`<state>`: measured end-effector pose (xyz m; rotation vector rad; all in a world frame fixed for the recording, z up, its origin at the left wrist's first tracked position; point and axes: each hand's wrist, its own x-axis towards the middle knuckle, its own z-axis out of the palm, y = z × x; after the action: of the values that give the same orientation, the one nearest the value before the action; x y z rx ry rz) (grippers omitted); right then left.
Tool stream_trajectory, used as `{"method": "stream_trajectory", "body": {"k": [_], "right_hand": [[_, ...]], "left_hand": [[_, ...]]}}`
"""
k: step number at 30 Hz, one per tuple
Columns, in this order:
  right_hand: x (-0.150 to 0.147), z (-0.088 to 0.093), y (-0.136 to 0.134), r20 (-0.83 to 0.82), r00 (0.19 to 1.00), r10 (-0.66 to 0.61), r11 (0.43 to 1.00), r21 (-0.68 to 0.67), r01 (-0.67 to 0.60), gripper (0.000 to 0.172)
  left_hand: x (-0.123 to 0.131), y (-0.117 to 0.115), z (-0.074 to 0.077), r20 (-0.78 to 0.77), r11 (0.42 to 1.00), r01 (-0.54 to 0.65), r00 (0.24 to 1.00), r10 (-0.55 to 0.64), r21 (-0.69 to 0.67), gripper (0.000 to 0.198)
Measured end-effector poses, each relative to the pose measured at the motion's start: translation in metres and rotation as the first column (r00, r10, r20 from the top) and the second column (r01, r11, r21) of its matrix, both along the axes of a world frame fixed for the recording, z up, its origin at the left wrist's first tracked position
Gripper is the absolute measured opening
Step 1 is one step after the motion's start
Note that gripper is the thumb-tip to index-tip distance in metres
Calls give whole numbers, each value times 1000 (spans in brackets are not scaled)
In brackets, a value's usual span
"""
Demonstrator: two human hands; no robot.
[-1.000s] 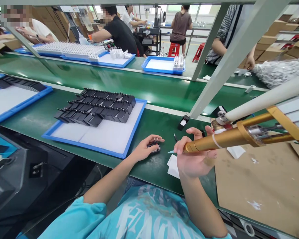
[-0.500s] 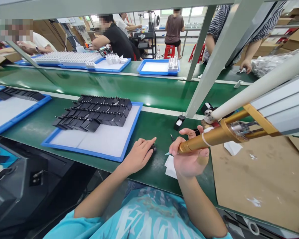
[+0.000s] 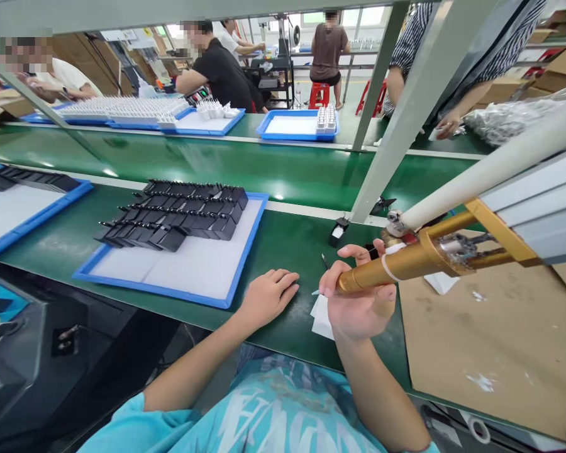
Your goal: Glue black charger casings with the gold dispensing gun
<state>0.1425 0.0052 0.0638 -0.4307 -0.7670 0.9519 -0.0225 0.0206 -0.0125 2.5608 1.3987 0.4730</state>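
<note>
My left hand (image 3: pixel 271 296) rests low over the green workbench, right of a blue-rimmed tray (image 3: pixel 212 296). Its fingers are curled together, and whatever lies beneath them is hidden. My right hand (image 3: pixel 361 308) is wrapped round a gold-coloured glue dispensing gun (image 3: pixel 372 272), palm turned up. The gun's thin teal tip (image 3: pixel 316 292) points left, toward my left hand. White paper (image 3: pixel 323 319) lies on the bench below that tip. On the tray stand rows of black box-shaped parts (image 3: pixel 170 217) with small prongs on top.
A slanted grey post (image 3: pixel 382 151) rises behind my right hand, with a small black part (image 3: pixel 338 231) at its foot. Brown cardboard (image 3: pixel 490 340) covers the bench at right. Another tray (image 3: pixel 33 214) with black parts sits at left. Across the green belt (image 3: pixel 217 160), people work beside trays of white parts.
My left hand's fingers have drawn in from a stretched index finger to a curl. The small black part under them has gone out of sight. My right hand stays nearly still.
</note>
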Motion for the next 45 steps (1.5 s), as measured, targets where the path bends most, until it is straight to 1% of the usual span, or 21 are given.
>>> {"method": "stream_trajectory", "body": {"k": [4,7,10,12,13,14,15,16,17,19,20,21,23,26,28,29,32,35,39,43,45], "right_hand": [[1,1,0,1,1000,1,1000,-1,-1,30],[1,1,1,2,1000,-11,1000,-6,11,29],[1,0,2,0,999,-39,999,-2,39,29],[1,0,3,3,998,-56,998,-3,56,29],[1,0,3,6,998,-64,998,-8,64,30],[1,0,3,11,997,-70,997,-14,70,30],[1,0,3,16,997,-76,997,-22,76,31],[2,0,3,20,996,-82,996,-29,83,32],[2,0,3,23,996,-86,996,-35,87,32],[3,0,3,23,996,-89,995,-45,90,33],[3,0,3,21,996,-87,995,-49,88,33],[4,0,3,21,996,-86,995,-52,87,33],[5,-1,4,25,996,-86,995,-51,87,33],[6,-2,5,29,996,-88,995,-39,89,35],[8,-4,5,23,997,-78,996,-39,79,39],[8,-5,5,17,997,-76,996,-47,77,41],[11,-7,4,4,996,-89,993,-81,89,46],[12,-8,5,5,995,-95,991,-98,95,49],[12,-9,5,21,993,-114,988,-104,116,46],[11,-8,5,36,991,-126,986,-108,129,46],[11,-7,5,42,991,-131,984,-115,135,46]], "left_hand": [[-1,3,6,-179,998,7,984,-17,-54,27],[-1,6,6,-178,996,31,983,-46,-85,22],[-4,7,2,-59,991,44,997,-51,-124,23],[-7,7,-2,112,981,23,994,-1,-195,23],[-9,7,-4,231,966,12,972,51,-260,24],[-9,7,-5,367,938,5,921,131,-348,26],[-10,6,-5,503,890,17,830,242,-456,28],[-10,5,-5,613,820,63,698,372,-569,31],[-9,5,-3,675,734,148,541,501,-663,35],[-8,4,2,669,571,366,248,701,-734,41],[-8,4,5,634,514,464,144,760,-721,42],[-8,4,8,603,478,540,70,795,-693,42],[-10,3,13,570,459,630,-30,821,-626,36],[-18,4,15,593,502,671,-115,797,-545,31],[-28,6,15,641,561,634,-132,757,-532,33],[-34,7,15,669,595,589,-121,734,-546,35],[-60,11,19,743,703,379,-60,667,-601,41],[-85,11,26,787,763,254,-10,617,-595,43],[-100,2,33,838,804,253,56,543,-538,46],[-97,-7,37,870,824,280,116,479,-492,46],[-97,-9,38,875,833,266,167,455,-484,45]]}}
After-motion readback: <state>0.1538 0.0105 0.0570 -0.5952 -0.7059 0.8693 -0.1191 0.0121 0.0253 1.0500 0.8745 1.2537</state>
